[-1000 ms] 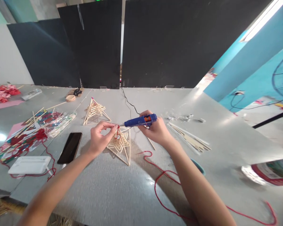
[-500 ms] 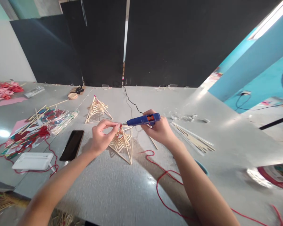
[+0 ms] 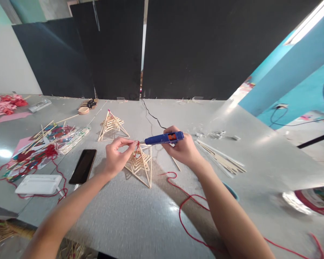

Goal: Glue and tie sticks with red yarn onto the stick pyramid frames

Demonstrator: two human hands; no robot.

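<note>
A small pyramid of pale wooden sticks (image 3: 139, 165) stands on the grey table (image 3: 129, 219) in front of me. My left hand (image 3: 116, 156) pinches a piece of red yarn (image 3: 136, 148) at its top. My right hand (image 3: 182, 148) is closed round a blue glue gun (image 3: 164, 138) held level, its nozzle pointing left and reaching the pyramid's tip. A black cord (image 3: 151, 117) runs from the gun toward the back of the table.
A second stick pyramid (image 3: 111, 125) stands further back. A black phone (image 3: 83, 166), a white tray (image 3: 37, 184), coloured sticks with red yarn (image 3: 40, 144) lie left. Loose red yarn (image 3: 186, 212) trails right of the pyramid; flat wooden sticks (image 3: 221, 158) lie right. Black panels (image 3: 194, 46) wall the back.
My view shifted slightly a second ago. Both hands keep their hold at the pyramid's top; the glue gun has barely moved.
</note>
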